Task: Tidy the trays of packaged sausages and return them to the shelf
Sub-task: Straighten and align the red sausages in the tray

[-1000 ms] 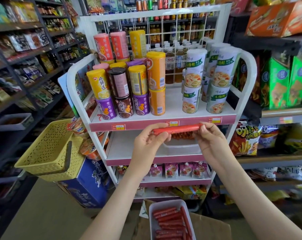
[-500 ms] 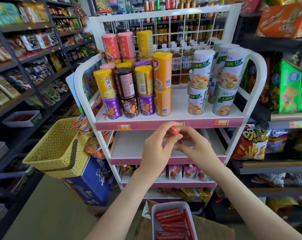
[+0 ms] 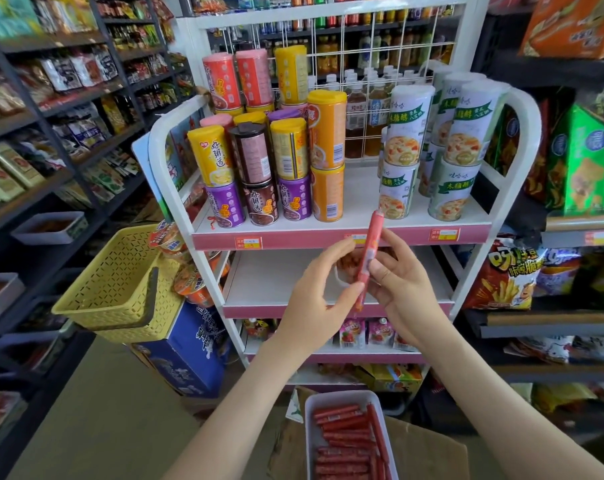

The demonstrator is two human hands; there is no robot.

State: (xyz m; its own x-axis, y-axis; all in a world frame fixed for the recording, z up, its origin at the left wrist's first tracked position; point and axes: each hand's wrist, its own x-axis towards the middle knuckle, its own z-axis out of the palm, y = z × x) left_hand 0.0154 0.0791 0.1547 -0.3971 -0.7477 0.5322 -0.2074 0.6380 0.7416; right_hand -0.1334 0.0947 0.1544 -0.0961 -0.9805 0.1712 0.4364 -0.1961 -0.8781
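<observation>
Both hands are up in front of the white metal rack (image 3: 361,192), holding one slim pink-red plastic-wrapped sausage (image 3: 369,258) between them. My right hand (image 3: 402,292) is closed on it, fingers (image 3: 385,268) curled round the middle of the stick from the right. My left hand (image 3: 311,303) pinches the lower part, thumb in front and fingertips behind. The sausage stands near upright, long axis vertical, top leaning a bit right. Its top end is level with the rack's upper shelf edge, and its bottom end pokes out below my left thumb. It is in the air, touching no shelf. Key relation: the white plastic tray (image 3: 309,427) holding rows of red sausages sits well below and toward me, on a brown cardboard box (image 3: 428,455) between my forearms, about even for either arm. Sausages there lie mostly crosswise, left to right, with a few lengthways along the right wall. My guess is that the held one must turn from upright to flat and come down and back to match the rows. Either hand could carry it; the right has the fuller grip. Behind my hands, on the rack's middle shelf (image 3: 269,282), there is a second tray (image 3: 342,277) with reddish contents, mostly hidden, so I can't tell how full it is. Tidying looks part done, and the tray on the box is not on the shelf yet.
</observation>
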